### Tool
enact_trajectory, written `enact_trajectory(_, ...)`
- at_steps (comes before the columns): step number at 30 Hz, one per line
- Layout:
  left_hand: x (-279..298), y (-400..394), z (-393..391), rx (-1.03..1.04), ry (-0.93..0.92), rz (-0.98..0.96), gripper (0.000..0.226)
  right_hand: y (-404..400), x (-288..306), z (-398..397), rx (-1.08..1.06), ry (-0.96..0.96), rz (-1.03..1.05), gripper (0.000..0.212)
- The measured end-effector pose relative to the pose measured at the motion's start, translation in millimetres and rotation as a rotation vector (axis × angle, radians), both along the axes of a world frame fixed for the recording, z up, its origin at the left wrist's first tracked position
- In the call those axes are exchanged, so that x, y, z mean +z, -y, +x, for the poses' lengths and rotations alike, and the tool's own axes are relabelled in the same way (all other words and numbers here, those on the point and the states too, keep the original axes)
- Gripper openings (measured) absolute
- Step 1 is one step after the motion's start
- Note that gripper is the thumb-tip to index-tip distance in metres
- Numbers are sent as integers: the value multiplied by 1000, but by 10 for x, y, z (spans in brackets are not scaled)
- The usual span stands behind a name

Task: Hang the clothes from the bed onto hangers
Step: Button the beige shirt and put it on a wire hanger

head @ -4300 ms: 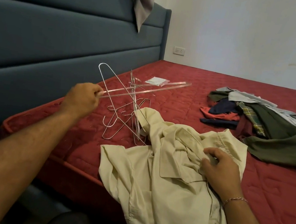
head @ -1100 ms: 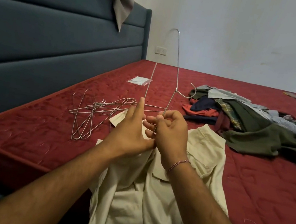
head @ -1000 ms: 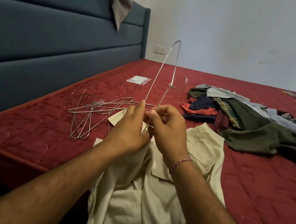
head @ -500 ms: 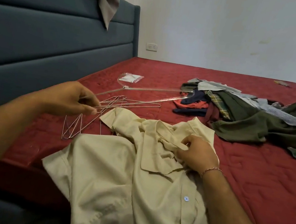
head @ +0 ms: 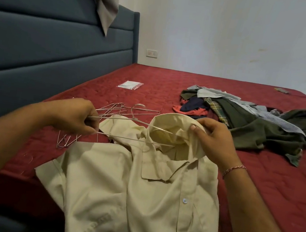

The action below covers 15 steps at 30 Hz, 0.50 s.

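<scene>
The cream shirt [head: 136,193] looks soft and light, so the right hand [head: 214,141] pinches its collar open while the left hand [head: 74,118] grips the thin, stiff wire hanger [head: 127,120] by its near end.

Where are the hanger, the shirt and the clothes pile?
hanger [head: 125,137]: head view, on its lower wire.
shirt [head: 117,190]: head view, on its front panel.
clothes pile [head: 265,130]: head view, on the dark green garment.

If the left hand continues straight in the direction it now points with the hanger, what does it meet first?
Probably the cream shirt: the left hand points the wire hanger right, its end already inside the collar opening held by the right hand.
</scene>
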<state>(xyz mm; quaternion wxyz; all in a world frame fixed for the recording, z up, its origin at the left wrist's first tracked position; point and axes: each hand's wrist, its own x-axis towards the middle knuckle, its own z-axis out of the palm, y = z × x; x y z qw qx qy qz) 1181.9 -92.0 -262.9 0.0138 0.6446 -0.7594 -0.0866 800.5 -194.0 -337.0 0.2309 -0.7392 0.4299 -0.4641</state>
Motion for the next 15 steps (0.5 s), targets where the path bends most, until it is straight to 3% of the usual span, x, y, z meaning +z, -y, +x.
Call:
enact_trajectory(6, -108, 199, -582, -32, -193, 33, 14, -69, 116, 7, 63, -162, -274, 17)
enact_trajectory(10, -246, 353, -987, -56, -266, 123, 12, -147, 9, 41, 94, -72, -208, 37)
enact_trajectory(13, -283, 465, -1244, -66, -247, 132, 17, -155, -62, 108, -25, -62, -168, 36)
enact_trajectory(15, -287, 549, -1352, -75, -174, 81, 16, -143, -89, 111, -160, -16, -177, 21)
